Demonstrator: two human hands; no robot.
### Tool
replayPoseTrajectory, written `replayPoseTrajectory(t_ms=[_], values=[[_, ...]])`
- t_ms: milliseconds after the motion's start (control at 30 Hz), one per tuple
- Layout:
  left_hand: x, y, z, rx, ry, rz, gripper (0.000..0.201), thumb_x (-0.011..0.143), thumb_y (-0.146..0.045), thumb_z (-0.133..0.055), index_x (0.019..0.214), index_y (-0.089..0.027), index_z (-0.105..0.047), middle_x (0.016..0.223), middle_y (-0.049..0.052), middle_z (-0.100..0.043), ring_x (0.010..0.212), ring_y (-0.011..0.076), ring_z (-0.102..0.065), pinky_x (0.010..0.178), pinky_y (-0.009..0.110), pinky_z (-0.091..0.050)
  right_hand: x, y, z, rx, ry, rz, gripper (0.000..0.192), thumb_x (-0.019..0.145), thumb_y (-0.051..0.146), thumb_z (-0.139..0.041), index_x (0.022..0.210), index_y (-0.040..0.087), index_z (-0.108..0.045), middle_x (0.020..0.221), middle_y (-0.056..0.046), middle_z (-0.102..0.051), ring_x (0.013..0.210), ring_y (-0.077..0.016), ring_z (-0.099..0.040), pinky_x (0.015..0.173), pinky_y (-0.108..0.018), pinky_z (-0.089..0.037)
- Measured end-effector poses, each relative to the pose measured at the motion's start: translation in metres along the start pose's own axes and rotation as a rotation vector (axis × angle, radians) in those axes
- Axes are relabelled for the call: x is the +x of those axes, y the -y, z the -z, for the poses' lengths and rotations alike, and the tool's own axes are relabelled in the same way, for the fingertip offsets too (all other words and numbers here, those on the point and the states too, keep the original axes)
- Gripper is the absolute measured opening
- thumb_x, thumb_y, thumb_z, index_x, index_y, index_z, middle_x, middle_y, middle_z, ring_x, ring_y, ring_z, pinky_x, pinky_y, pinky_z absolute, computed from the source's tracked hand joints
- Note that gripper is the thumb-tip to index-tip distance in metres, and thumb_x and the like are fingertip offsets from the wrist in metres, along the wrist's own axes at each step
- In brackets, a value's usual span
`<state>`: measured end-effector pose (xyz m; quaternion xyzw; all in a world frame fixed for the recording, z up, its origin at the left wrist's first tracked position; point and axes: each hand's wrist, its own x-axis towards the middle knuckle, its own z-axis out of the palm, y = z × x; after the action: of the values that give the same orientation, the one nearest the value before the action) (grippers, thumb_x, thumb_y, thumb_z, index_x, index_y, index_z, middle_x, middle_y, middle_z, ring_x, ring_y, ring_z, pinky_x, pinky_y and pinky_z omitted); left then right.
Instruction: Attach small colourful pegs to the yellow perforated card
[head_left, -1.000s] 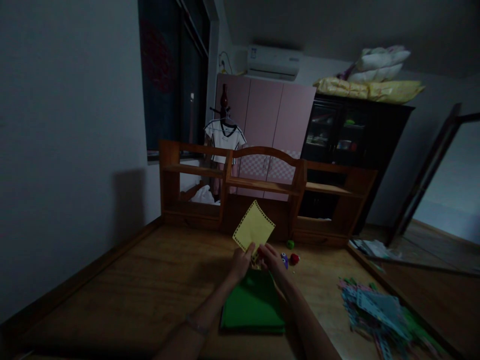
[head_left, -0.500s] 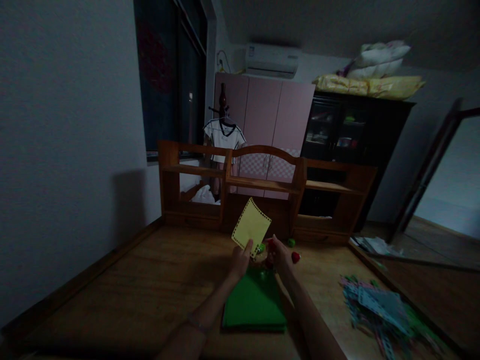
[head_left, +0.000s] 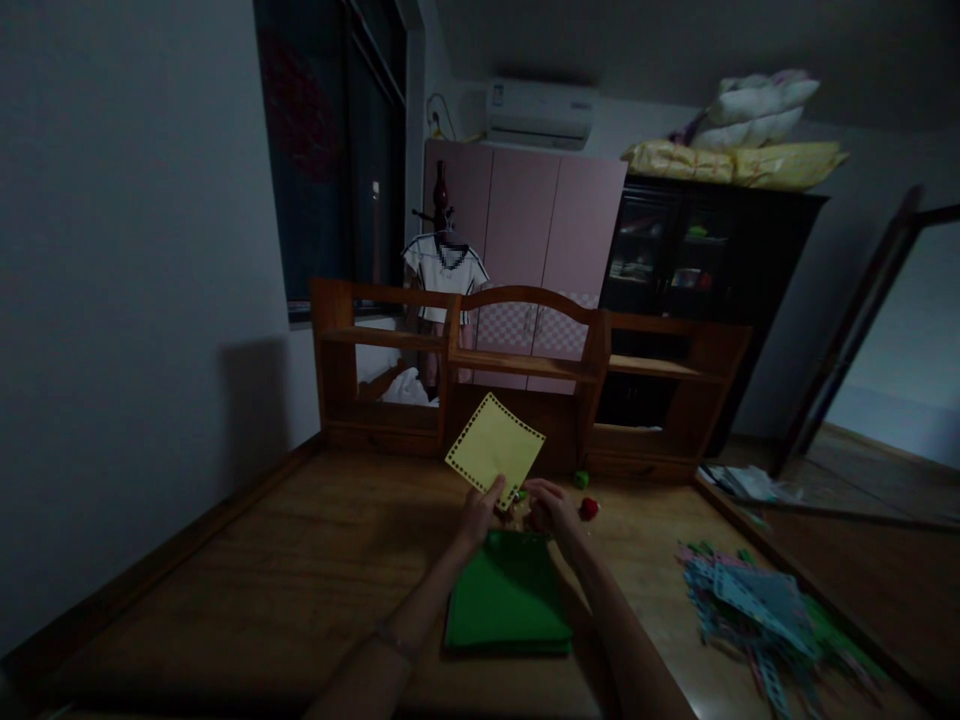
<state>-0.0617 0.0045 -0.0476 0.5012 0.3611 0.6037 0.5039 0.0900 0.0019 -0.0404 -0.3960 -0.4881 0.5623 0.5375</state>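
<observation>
No writing or label can be read anywhere in this dim room. Your left hand (head_left: 478, 515) pinches the near corner of a yellow paper square (head_left: 495, 449), holding it up on edge over the wooden desk (head_left: 300, 560); the sheet is thin and flat, with a row of small punched holes running along its borders. Your right hand (head_left: 546, 507) is just beside the left one, fingers curled around something small and reddish, but it is too dark to tell what it grips.

Right below both hands, a stack of green sheets (head_left: 510, 605) lies flat on the desk, matte and rectangular. Just right of your right hand sits a small red rounded object (head_left: 589, 508), and a little farther away, a small green one (head_left: 580, 479). Well apart at the near right, a loose heap of punched paper strips (head_left: 757, 610) in blue, green and pink spreads along the desk edge.

At the far edge of the desk stands a wooden shelf unit (head_left: 525, 365) with an arched middle section. Behind it are pink wardrobe doors (head_left: 540, 230), a dark glass-fronted cabinet (head_left: 690, 260) with bedding piled on top, and a wall air conditioner (head_left: 541, 113).
</observation>
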Motion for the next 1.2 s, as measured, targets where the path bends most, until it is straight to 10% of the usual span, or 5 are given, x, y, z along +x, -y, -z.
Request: replayPoseTrajectory(t_ms=[367,567,833,1200], values=[[-0.001,-0.001,-0.004,0.085,0.014,-0.118,0.047,0.077,-0.043,-0.058,0.11,-0.01,-0.056,0.111,0.014,-0.062,0.1,0.0227,-0.059,0.086,0.032,-0.046,-0.002,-0.001,-0.002,-0.03,0.019,0.08,0.023,0.062,0.036,-0.068,0.074,0.018,-0.058,0.046,0.009,-0.033,0.036,-0.0034,-0.023,0.034,-0.018,-0.018],[-0.004,-0.028,0.005,0.487,-0.641,-0.506,0.074,0.074,-0.041,-0.063,0.135,-0.017,-0.029,0.135,0.013,-0.04,0.124,0.0234,-0.038,0.103,0.04,-0.029,0.001,-0.002,0.003,-0.183,-0.143,0.182,0.027,0.063,0.04,-0.065,0.075,0.016,-0.061,0.049,0.006,-0.041,0.039,-0.0053,-0.033,0.037,-0.018,-0.022],[-0.009,-0.012,-0.005,0.872,-0.158,-0.612,0.02,0.083,-0.038,-0.052,0.081,-0.023,-0.066,0.086,0.002,-0.066,0.09,0.0184,-0.056,0.092,0.038,-0.036,0.003,-0.009,0.001,-0.319,-0.177,0.186,0.029,0.062,0.043,-0.064,0.073,0.016,-0.063,0.06,0.0,-0.055,0.05,-0.0111,-0.048,0.044,-0.021,-0.037],[-0.002,0.0,-0.002,0.946,-0.076,-0.649,0.013,0.079,-0.028,-0.056,0.082,-0.024,-0.068,0.083,0.0,-0.067,0.084,0.0151,-0.058,0.106,0.044,-0.024,0.004,-0.013,0.0,-0.393,-0.175,0.22,0.03,0.064,0.044,-0.064,0.074,0.016,-0.065,0.066,-0.003,-0.062,0.056,-0.0151,-0.054,0.05,-0.024,-0.041]])
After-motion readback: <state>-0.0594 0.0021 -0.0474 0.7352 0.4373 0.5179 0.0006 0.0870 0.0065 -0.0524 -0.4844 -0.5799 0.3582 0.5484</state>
